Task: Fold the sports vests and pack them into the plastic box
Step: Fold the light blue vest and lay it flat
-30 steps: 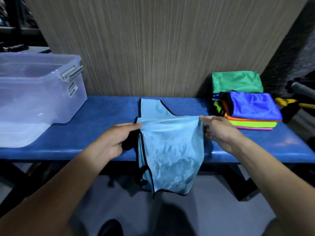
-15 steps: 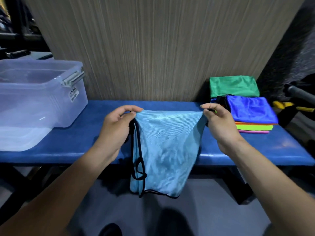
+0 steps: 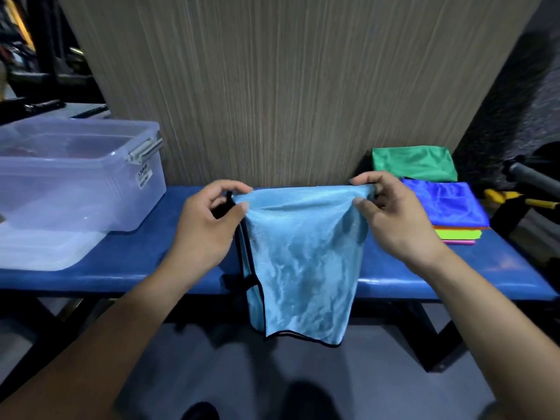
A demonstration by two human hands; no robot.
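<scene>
The light blue vest (image 3: 303,256) hangs folded in front of the worktop (image 3: 121,259), its black-trimmed hem below the near edge over open floor; the left hand (image 3: 206,228) pinches its top left corner and the right hand (image 3: 394,219) pinches the top right; since a second ago both hands have lifted the vest clear of the worktop; bare blue surface lies either side; farther left stands the plastic box (image 3: 81,177), open; farther right the stack of folded vests (image 3: 439,201) against the wall.

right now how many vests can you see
6: light blue vest held up by both hands; green by the wall; blue, orange, lime, pink stacked. More may be hidden.
</scene>
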